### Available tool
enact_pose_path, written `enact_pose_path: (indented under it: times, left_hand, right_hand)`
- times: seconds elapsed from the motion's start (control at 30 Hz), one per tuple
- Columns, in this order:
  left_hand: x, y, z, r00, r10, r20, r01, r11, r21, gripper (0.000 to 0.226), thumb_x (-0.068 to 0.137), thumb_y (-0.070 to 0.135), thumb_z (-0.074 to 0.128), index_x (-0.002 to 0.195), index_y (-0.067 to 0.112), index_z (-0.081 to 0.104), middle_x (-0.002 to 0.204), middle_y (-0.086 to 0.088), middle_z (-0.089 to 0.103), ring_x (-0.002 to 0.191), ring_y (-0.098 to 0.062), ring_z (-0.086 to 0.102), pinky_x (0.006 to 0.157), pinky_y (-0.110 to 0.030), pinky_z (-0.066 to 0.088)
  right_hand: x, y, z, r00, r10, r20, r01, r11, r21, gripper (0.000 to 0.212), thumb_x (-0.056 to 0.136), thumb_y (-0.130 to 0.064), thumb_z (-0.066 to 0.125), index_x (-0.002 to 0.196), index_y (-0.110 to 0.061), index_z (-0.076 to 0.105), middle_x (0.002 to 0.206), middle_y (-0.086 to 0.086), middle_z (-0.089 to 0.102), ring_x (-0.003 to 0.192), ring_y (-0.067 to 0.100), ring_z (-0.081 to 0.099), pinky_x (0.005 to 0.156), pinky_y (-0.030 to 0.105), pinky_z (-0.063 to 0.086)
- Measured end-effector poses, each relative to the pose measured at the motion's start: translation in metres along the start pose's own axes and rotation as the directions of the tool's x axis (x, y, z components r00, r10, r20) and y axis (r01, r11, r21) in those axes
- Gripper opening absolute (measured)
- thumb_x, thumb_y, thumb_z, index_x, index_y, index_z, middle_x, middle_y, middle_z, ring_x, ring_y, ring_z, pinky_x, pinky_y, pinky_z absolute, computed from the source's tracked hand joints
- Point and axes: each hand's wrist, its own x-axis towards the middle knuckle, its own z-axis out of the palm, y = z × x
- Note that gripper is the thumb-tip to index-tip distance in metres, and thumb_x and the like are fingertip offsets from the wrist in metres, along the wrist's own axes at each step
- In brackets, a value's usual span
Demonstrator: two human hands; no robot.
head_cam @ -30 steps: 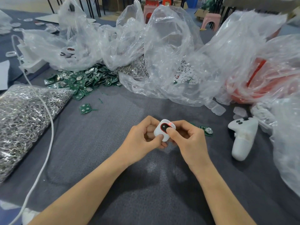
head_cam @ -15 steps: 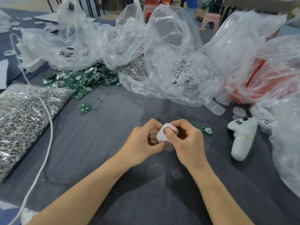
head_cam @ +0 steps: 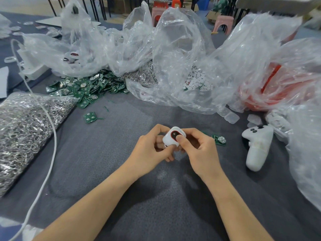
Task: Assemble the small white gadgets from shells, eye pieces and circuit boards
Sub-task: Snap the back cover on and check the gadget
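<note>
Gadget [head_cam: 174, 136] with eye piece [head_cam: 174, 133] fitted is above mid bench [head_cam: 121, 171], left hand [head_cam: 152, 145] grip curled round it, right hand [head_cam: 199, 150] pinching it, thumb on top; looks nearly done, circuit boards [head_cam: 86, 87] pile waiting.

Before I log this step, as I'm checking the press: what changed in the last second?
The right hand slid its thumb, over the eye piece half a second ago, to its lower edge, uncovering the dark red-ringed face. It and the left hand still grip the white gadget in place; circuit board and white controller unmoved.
</note>
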Motion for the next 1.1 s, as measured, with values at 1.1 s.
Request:
enact_pose_path:
  times: [1.1]
  left_hand:
    - [0.0026,-0.0020,-0.0012,0.997,-0.007,0.072,0.004,0.999,0.039,0.014,0.089,0.022,0.066,0.101,0.025,0.059,0.078,0.002,0.073,0.059,-0.013,0.067,0.057,-0.021,0.052]
  right_hand:
    - [-0.0023,0.0017,-0.0032,0.999,0.025,-0.023,-0.026,0.999,-0.040,0.008,0.084,-0.010,0.070,0.089,-0.016,0.067,0.081,-0.001,0.070,0.069,0.006,0.065,0.059,0.019,0.052]
